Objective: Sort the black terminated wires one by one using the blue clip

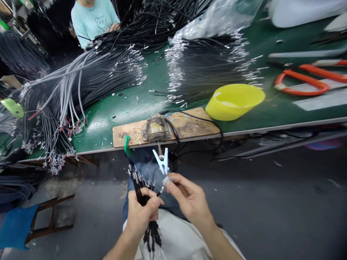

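Our left hand (143,209) wraps snugly round black cables (138,190) in front of the motor (156,129) — tips up, seemingly to stay reachable — while our right hand (189,198) pinches a pale piece (167,180) at one tip.

The green tabletop (155,76) supports 1 wooden board (193,124) at its near edge, 1 yellow container (234,103) beside the board, 1 orange-handled tool (322,73), black wires (206,66), and gray cables (73,70) at left.

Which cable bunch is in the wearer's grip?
The slim black bunch in the left hand, metal tips toward the green table; the larger bunches lying there are out of the wearer's grip.
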Available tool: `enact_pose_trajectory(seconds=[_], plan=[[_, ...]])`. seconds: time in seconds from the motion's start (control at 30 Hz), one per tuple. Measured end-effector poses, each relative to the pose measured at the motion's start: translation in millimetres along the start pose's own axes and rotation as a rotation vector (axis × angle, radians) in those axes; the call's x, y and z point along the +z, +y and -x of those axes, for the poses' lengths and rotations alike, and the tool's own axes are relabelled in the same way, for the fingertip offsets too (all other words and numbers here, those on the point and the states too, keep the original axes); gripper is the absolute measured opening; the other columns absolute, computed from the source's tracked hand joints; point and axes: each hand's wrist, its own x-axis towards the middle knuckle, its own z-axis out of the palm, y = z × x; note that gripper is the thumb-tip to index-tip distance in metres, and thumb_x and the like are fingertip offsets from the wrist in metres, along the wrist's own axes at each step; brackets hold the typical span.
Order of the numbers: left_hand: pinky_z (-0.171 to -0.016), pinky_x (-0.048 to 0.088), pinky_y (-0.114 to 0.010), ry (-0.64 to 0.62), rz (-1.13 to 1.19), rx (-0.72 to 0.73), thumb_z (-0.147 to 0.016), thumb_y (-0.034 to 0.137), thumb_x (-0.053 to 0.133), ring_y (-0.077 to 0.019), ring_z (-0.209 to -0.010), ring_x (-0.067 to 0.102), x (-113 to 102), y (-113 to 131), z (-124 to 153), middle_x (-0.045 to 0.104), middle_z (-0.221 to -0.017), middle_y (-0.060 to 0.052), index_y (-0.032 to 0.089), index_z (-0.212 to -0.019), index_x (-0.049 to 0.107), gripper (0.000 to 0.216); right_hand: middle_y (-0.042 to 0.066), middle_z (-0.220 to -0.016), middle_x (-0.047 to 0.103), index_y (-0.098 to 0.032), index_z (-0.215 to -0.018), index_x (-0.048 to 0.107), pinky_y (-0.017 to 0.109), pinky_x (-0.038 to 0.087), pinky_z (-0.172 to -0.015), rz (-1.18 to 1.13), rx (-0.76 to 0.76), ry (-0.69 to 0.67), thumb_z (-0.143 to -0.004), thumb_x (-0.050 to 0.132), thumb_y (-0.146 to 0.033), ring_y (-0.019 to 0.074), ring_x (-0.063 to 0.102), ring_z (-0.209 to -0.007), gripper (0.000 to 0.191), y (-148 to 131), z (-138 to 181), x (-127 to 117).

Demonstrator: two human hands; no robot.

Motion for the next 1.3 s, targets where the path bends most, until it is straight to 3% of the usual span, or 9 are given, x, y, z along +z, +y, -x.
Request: enact_pose_trajectory(seconds=[0.13, 0.27, 0.4, 0.53, 0.67, 0.8, 0.93, 1.1, 1.3], plan=[[-0.035, 0.012, -0.020, -0.049, 0.016, -0.047, -0.058, 0.051, 0.072, -0.0008, -0.033, 0.017, -1.4, -1.3, -2.8, 0.029, -0.040, 0.008, 0.015, -0.057, 0.052, 0.041, 0.002, -0.062, 0.059, -0.019, -0.075, 0.063, 0.023, 0.044, -0.052, -0.099, 0.011, -0.096, -0.078, 0.057, -0.039, 0.0141, 0.054, -0.056, 0.021, -0.4, -2.7, -0.9], [-0.035, 0.014, -0.020, -0.015, -0.020, -0.014, -0.062, 0.051, 0.069, -0.0020, -0.035, 0.019, -1.1, 0.1, -4.5, 0.029, -0.042, 0.008, 0.016, -0.060, 0.051, 0.039, 0.002, -0.057, 0.055, -0.019, -0.059, 0.060, 0.025, 0.040, -0.053, -0.054, -0.045, -0.102, -0.078, 0.059, -0.031, 0.0143, 0.049, -0.056, 0.023, -6.9, -4.0, 0.4], [-0.036, 0.023, -0.021, 0.016, -0.105, 0.056, -0.063, 0.048, 0.069, -0.0044, -0.036, 0.027, -0.4, 9.1, -6.3, 0.038, -0.043, 0.005, 0.016, -0.058, 0.057, 0.035, 0.000, -0.059, 0.049, -0.019, -0.060, 0.061, 0.024, 0.038, -0.052, -0.426, 0.212, -0.160, -0.071, 0.066, -0.042, 0.0126, 0.046, -0.055, 0.026, -7.5, -5.4, 4.2], [-0.049, 0.037, -0.024, 0.049, -0.188, 0.193, -0.060, 0.040, 0.074, -0.0100, -0.047, 0.043, 4.4, 21.9, -8.0, 0.052, -0.048, 0.001, 0.016, -0.054, 0.063, 0.027, -0.001, -0.057, 0.049, -0.018, -0.062, 0.063, 0.023, 0.037, -0.055, -0.852, 0.537, -0.223, -0.059, 0.075, -0.045, 0.0109, 0.043, -0.055, 0.030, -7.0, -7.3, 9.7], [-0.055, 0.040, -0.026, 0.073, -0.308, 0.383, -0.064, 0.035, 0.071, -0.0133, -0.053, 0.049, 9.3, 24.2, -8.6, 0.058, -0.053, -0.001, 0.018, -0.057, 0.066, 0.019, -0.003, -0.050, 0.045, -0.014, -0.052, 0.060, 0.021, 0.033, -0.051, -0.905, 0.702, -0.232, -0.052, 0.079, -0.038, 0.0078, 0.037, -0.049, 0.030, -7.7, -14.8, 9.6], [-0.052, 0.039, -0.027, 0.094, -0.323, 0.442, -0.065, 0.034, 0.070, -0.0129, -0.050, 0.047, 9.6, 20.4, -7.5, 0.056, -0.051, -0.001, 0.019, -0.060, 0.066, 0.016, -0.005, -0.043, 0.040, -0.013, -0.044, 0.056, 0.020, 0.025, -0.043, -0.784, 0.646, -0.149, -0.048, 0.080, -0.037, 0.0055, 0.029, -0.043, 0.034, -6.9, -32.7, 4.8], [-0.052, 0.040, -0.027, 0.096, -0.314, 0.474, -0.064, 0.034, 0.071, -0.0121, -0.046, 0.045, 8.9, 23.2, -8.3, 0.053, -0.047, 0.001, 0.021, -0.057, 0.065, 0.016, -0.001, -0.051, 0.054, -0.015, -0.059, 0.065, 0.021, 0.035, -0.047, -0.750, 0.613, -0.046, -0.056, 0.074, -0.050, 0.0094, 0.043, -0.050, 0.036, -5.9, -51.3, 6.0], [-0.056, 0.041, -0.028, 0.122, -0.288, 0.487, -0.061, 0.035, 0.074, -0.0125, -0.050, 0.048, 11.3, 29.4, -13.8, 0.054, -0.049, 0.001, 0.023, -0.056, 0.065, 0.017, 0.000, -0.057, 0.060, -0.015, -0.070, 0.070, 0.020, 0.038, -0.046, -0.859, 0.526, -0.167, -0.057, 0.071, -0.057, 0.0084, 0.046, -0.048, 0.044, -10.7, -58.9, 16.8], [-0.049, 0.036, -0.027, 0.103, -0.330, 0.480, -0.064, 0.037, 0.072, -0.0126, -0.047, 0.044, 16.1, 30.0, -15.9, 0.052, -0.048, 0.001, 0.022, -0.057, 0.064, 0.019, 0.000, -0.057, 0.060, -0.015, -0.070, 0.071, 0.019, 0.041, -0.049, -0.902, 0.524, -0.153, -0.061, 0.074, -0.046, 0.0092, 0.049, -0.053, 0.032, -19.3, -60.3, 15.8]])
